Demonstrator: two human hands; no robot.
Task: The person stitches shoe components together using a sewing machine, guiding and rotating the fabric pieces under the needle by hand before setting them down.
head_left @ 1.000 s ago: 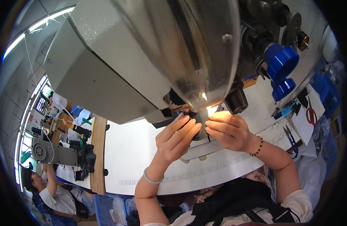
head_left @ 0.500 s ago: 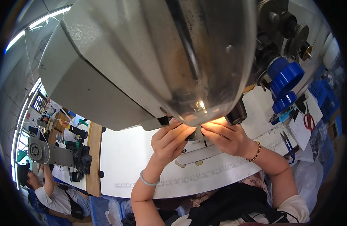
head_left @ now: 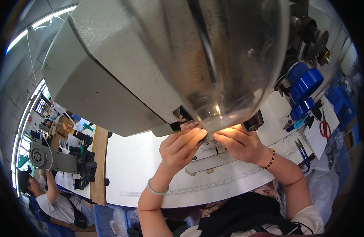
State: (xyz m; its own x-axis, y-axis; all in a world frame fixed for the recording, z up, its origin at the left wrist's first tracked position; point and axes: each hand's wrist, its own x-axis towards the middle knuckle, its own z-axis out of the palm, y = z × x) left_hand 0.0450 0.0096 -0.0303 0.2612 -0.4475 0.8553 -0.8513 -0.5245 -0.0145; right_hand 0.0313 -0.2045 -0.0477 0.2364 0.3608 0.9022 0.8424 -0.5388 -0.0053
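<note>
Both hands work close together under the grey sewing machine head (head_left: 99,91), near its lit needle area. My left hand (head_left: 178,148) has its fingers pressed together, tips at the left of the metal sewing bed (head_left: 209,147). Opposite it, my right hand (head_left: 243,146) is closed in a pinch, thumb and forefinger tips just to the right of the bed's middle. Whatever is between the fingertips is too small or hidden to make out. A clear plastic guard (head_left: 264,75) hangs in front of the needle and hides part of the fingers.
The white tabletop (head_left: 130,166) carries a printed ruler scale (head_left: 225,178). Blue-handled snips (head_left: 303,155) and red-handled scissors (head_left: 324,125) lie at the right. Blue knobs (head_left: 306,85) jut from the machine. A person (head_left: 55,201) sits at another machine on the left.
The machine sits slightly further right in view. A small dark piece seen under my left fingertips no longer shows. My right fingertips have shifted slightly right.
</note>
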